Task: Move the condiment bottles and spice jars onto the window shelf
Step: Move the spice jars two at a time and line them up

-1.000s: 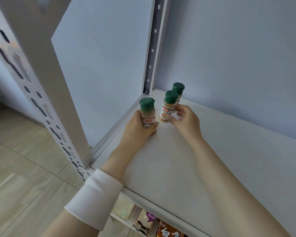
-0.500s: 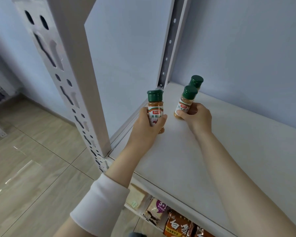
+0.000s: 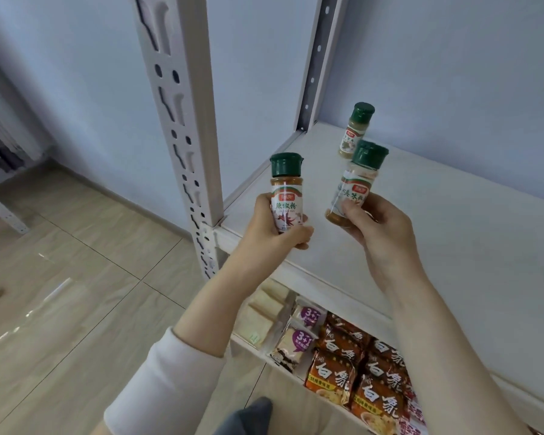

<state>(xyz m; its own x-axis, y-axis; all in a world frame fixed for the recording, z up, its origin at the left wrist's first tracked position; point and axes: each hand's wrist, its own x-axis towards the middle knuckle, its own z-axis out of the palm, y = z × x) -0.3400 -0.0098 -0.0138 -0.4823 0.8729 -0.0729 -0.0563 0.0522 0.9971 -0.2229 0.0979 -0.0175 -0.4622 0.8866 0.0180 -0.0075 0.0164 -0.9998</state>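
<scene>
My left hand point(image 3: 275, 227) grips a chili powder jar point(image 3: 286, 186) with a green cap and a red pepper on its label, held upright above the front edge of the white shelf point(image 3: 437, 240). My right hand point(image 3: 376, 227) holds a second green-capped spice jar point(image 3: 357, 180) of pale brown powder, tilted a little to the right, off the shelf surface. A third green-capped jar point(image 3: 355, 130) with greenish powder stands alone on the shelf near the back corner, by the wall.
A white perforated upright post point(image 3: 182, 120) rises at the shelf's front left corner, another at the back corner point(image 3: 314, 58). The lower shelf holds bread packs point(image 3: 264, 312), purple snack packets point(image 3: 296, 343) and orange noodle packets point(image 3: 352, 368). Tiled floor point(image 3: 76, 293) lies to the left.
Both hands have lifted their jars off the shelf and drawn them back toward me, away from the third jar. The view has shifted, showing the lower shelf.
</scene>
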